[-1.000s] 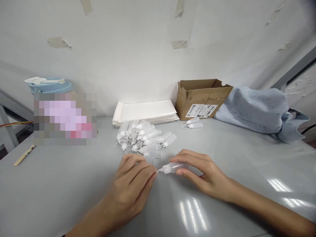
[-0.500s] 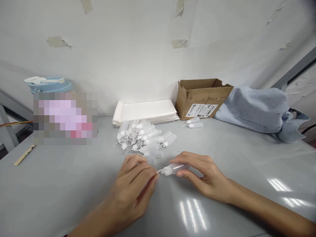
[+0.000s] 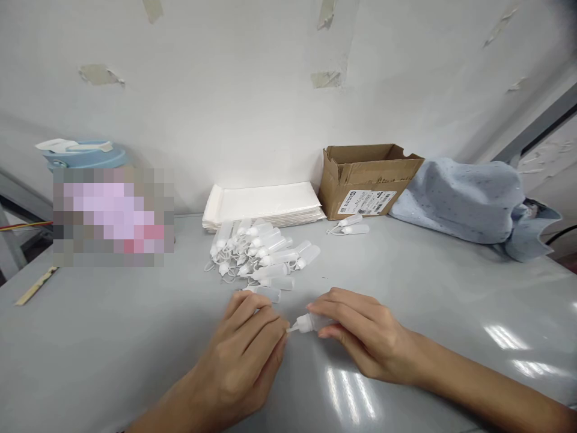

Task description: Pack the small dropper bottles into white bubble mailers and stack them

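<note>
A small translucent squeeze bottle with a white collar and a narrow nozzle lies sideways between my two hands, above the table. My right hand is closed round its body, thumb below and fingers above. At the nozzle end, my left hand pinches the tip between thumb and forefinger; the very end of it is hidden by the fingers. Just beyond my left hand, a loose squeeze bottle rests on the table. Behind that lies a pile of similar bottles, with thin looped cap straps.
White padded envelopes are stacked against the wall. Right of them stands an open cardboard box, with two bottles before it. A light-blue cloth lies far right. At left are a blue lid, a blurred-out patch and a flat strip.
Both hands and the held bottle have come slightly nearer to me. My right fingers now cover more of the bottle's body. The view has shifted slightly.
</note>
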A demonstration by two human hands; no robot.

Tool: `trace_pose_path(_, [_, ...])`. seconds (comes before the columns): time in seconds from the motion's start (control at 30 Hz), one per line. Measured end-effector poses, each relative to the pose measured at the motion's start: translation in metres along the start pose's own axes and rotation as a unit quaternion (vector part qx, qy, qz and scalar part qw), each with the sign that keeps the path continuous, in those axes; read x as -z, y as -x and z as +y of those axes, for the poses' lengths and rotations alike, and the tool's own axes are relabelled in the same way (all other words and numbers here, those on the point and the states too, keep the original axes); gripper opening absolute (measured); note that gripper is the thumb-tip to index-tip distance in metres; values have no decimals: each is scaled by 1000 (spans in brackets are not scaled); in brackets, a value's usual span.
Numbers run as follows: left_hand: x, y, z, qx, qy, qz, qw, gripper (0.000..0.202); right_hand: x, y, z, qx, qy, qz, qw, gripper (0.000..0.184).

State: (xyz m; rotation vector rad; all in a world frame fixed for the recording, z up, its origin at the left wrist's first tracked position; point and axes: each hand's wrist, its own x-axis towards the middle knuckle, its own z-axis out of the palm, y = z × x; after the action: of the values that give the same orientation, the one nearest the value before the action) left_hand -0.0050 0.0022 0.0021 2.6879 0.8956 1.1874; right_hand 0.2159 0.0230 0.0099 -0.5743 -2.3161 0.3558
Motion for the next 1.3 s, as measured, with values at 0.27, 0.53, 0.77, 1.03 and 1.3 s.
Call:
trace_pose_path(0.27, [1, -4, 0, -23, -38, -6, 999, 16, -3, 1, -1, -44, 12, -107, 993, 21])
trace_pose_path(0.53, [5, -6, -4, -24, -64, 3, 998, 13, -5, 0, 5, -21, 104, -125, 986, 25])
trace_pose_path(0.77, [4, -8, -2, -22, -37, -9, 999, 18, -6, 1, 1, -1, 133, -115, 985, 22])
trace_pose_path(1.03, [0, -5, -3, -14, 10, -31, 999, 19, -10, 3, 1, -10, 107, -131, 986, 25])
trace_pose_path(1.3, [-2, -3, -2, 7, 26, -36, 999, 18, -6, 0, -2, -66, -8, -153, 986, 26])
